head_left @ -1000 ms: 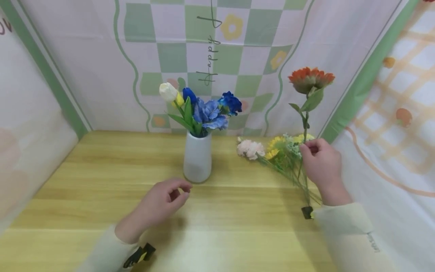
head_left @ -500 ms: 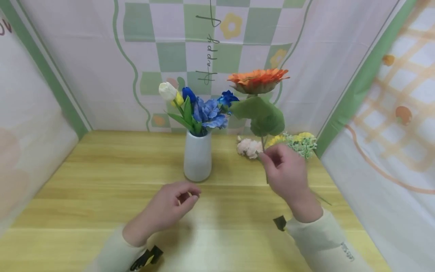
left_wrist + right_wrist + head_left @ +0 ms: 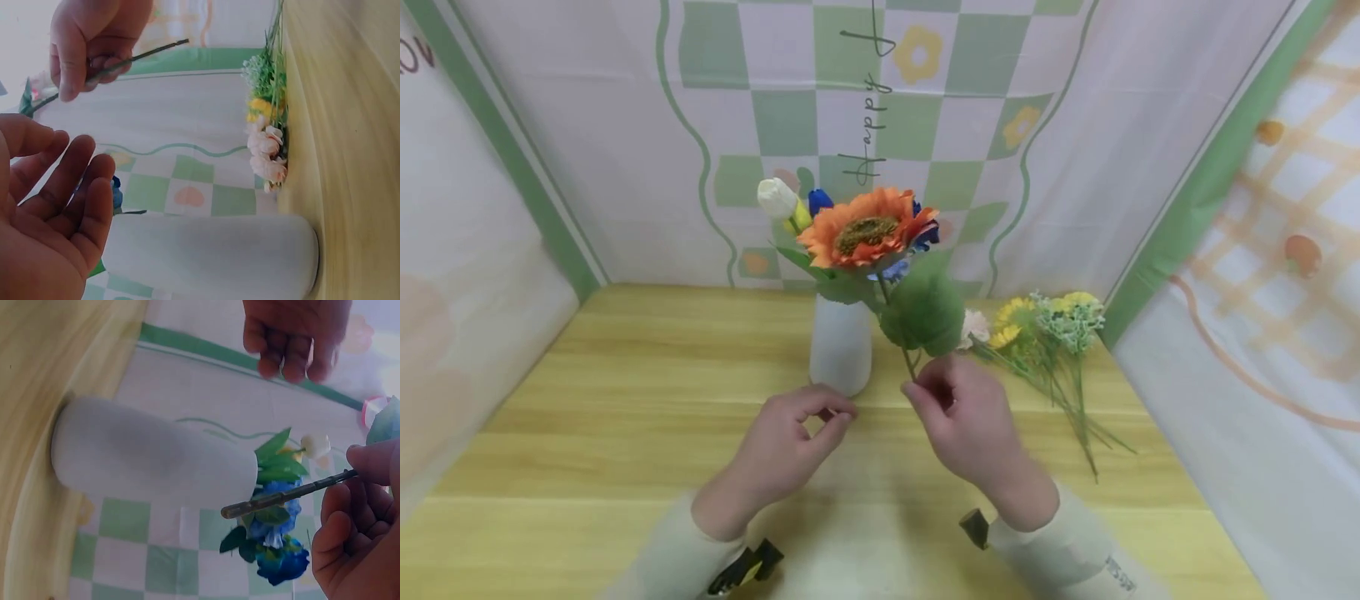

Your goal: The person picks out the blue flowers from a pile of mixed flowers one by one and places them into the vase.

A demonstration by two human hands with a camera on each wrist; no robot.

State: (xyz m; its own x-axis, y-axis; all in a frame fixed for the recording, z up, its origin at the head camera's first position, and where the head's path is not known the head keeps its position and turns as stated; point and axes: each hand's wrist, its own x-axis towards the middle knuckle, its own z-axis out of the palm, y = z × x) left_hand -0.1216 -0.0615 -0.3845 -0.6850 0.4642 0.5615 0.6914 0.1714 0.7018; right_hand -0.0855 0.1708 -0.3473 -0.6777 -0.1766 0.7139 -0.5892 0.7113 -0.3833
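My right hand (image 3: 966, 417) pinches the stem of an orange artificial sunflower (image 3: 868, 229) between thumb and fingers. In the head view the bloom hides part of a white vase (image 3: 840, 350). The vase holds a white tulip (image 3: 777, 198), a dark blue tulip (image 3: 820, 201) and other blue flowers. From the right wrist view, the sunflower's stem (image 3: 269, 501) shows its cut end, and a dark blue rose (image 3: 282, 567) leans from the vase. My left hand (image 3: 790, 446) hovers in front of the vase, fingers loosely bent around nothing, as the left wrist view also shows.
On the table's right side lie pale pink flowers (image 3: 974, 327), yellow flowers (image 3: 1013, 317) and a sprig with pale green blossoms (image 3: 1071, 321), their stems pointing toward me. A patterned cloth (image 3: 895, 125) hangs behind the wooden table (image 3: 625, 392).
My right hand has carried the sunflower leftward from above the loose flowers to in front of the vase, and the bloom now tilts toward me. My left hand has shifted slightly right.
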